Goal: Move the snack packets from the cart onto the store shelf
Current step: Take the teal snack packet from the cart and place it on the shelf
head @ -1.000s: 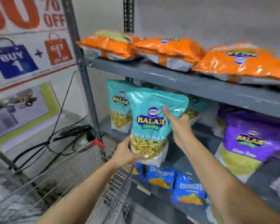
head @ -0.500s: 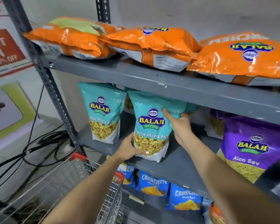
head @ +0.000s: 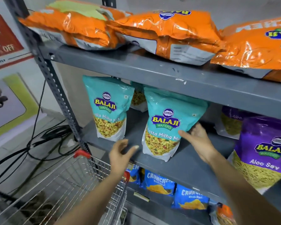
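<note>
A teal Balaji snack packet [head: 166, 122] stands upright on the middle shelf [head: 191, 161] of the grey rack. My right hand [head: 197, 140] is open beside its lower right edge, the fingertips at or just off the packet. My left hand [head: 122, 153] is open too, a little left of the packet's base and apart from it. A second teal packet [head: 108, 108] stands to the left on the same shelf, and a third [head: 137, 98] shows behind the gap between them. The wire cart [head: 68, 189] sits below my left arm; no packets are visible in it.
Orange packets [head: 172, 33] lie flat on the top shelf. Purple Aloo Sev packets [head: 263, 153] stand at the right of the middle shelf. Blue Crunchex packets [head: 159, 184] fill the shelf below. Black cables [head: 39, 143] trail on the floor by the rack's left post [head: 55, 82].
Both hands carried the teal packet onto the middle shelf, stood it there and let go. The left hand has drawn back to the left; the right hand has opened beside the packet.
</note>
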The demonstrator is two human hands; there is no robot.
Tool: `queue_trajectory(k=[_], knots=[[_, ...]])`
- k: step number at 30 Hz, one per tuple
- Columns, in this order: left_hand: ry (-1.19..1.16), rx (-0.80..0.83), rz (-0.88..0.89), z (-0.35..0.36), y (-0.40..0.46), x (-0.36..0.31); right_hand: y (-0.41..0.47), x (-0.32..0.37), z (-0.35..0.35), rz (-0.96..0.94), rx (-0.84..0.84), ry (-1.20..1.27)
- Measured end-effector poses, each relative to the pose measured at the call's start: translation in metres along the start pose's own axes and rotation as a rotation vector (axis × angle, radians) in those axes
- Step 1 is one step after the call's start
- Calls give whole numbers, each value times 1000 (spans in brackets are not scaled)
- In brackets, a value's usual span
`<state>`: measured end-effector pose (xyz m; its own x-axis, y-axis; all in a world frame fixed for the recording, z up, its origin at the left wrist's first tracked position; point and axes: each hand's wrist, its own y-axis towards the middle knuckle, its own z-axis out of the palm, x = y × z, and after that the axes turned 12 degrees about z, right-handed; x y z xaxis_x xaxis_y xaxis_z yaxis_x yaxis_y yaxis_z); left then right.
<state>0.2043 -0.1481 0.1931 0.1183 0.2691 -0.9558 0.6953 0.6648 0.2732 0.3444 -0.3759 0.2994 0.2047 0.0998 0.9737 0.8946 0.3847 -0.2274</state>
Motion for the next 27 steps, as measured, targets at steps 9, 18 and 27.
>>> queue_trajectory(k=[9,18,27], knots=[[373,-109,49,-37,61,11,9,-72,31,151,-16,-257],[343,-191,86,-39,68,19,1,-83,26,125,-76,-256],[250,-125,-4,-42,58,20,-4,-80,24,99,-2,-203]])
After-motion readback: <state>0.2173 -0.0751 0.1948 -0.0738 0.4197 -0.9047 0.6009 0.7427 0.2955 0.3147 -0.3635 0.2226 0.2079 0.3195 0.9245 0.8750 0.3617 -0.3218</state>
